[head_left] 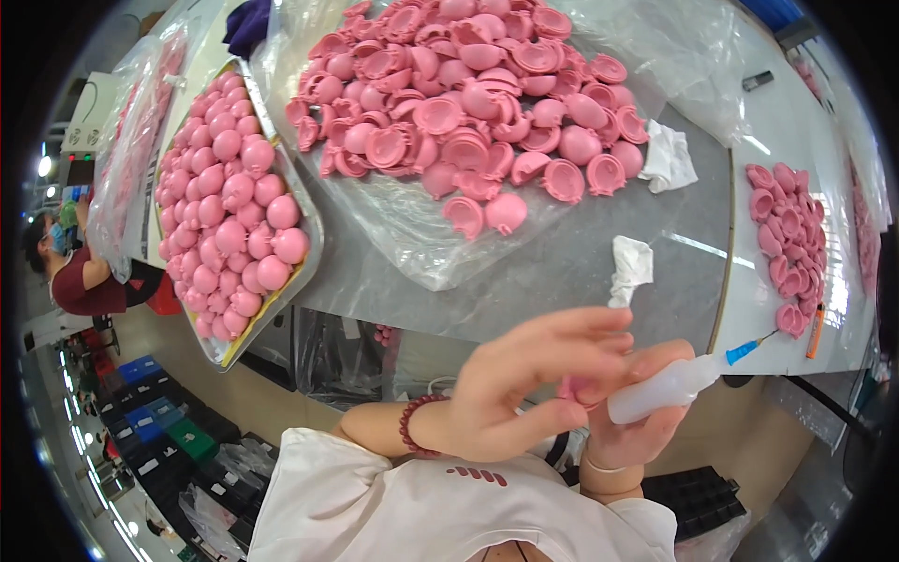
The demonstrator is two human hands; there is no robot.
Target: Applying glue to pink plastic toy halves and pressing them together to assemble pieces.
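Open: bare gray tabletop (571, 258), from the front edge back to the clear plastic sheet (431, 267), interrupted by one crumpled white cloth (632, 267); a narrow gray lane between sheet and metal tray (313, 225); a strip of white tabletop (746, 281) beyond the seam. Obstructed: far middle, by a loose heap of pink shells (468, 103), with a second white cloth (668, 157) at its right; left, by the ball-filled tray; right, by a smaller shell cluster (787, 229) and, just beside it, the blue-hubbed needle (743, 352) projecting from the right hand's (646, 433) bottle (646, 391).
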